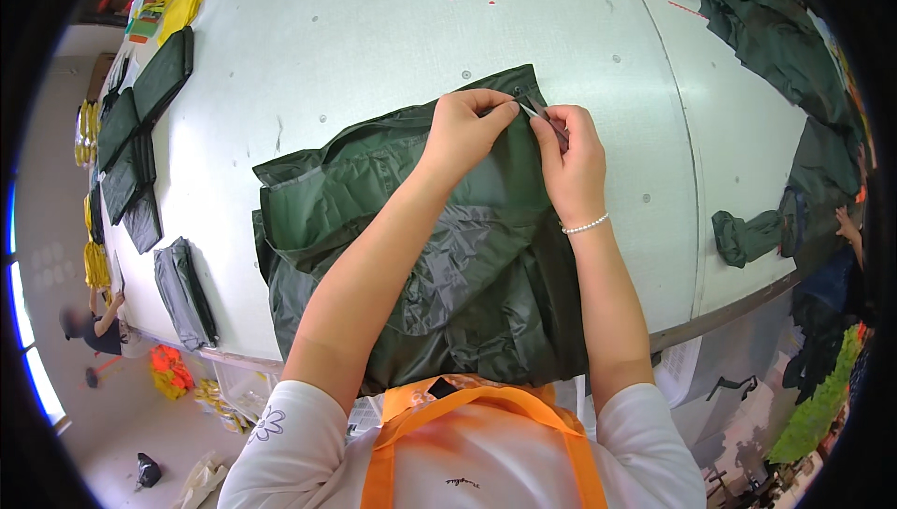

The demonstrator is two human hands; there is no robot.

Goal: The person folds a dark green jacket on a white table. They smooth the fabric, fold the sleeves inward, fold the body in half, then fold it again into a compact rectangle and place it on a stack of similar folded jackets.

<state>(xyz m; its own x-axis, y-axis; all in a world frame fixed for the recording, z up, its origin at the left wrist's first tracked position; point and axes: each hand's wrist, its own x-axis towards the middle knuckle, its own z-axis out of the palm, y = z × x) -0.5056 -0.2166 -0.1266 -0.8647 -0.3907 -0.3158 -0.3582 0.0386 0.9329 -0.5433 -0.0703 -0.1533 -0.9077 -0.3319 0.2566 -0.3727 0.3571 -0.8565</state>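
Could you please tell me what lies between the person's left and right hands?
In the head view, small snips held in the right hand point toward the left hand, with dark green fabric beneath.

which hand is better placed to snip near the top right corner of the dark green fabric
Probably the right hand: it holds the snips with the blades near that corner, while the left hand appears to pinch the dark green fabric beside them.
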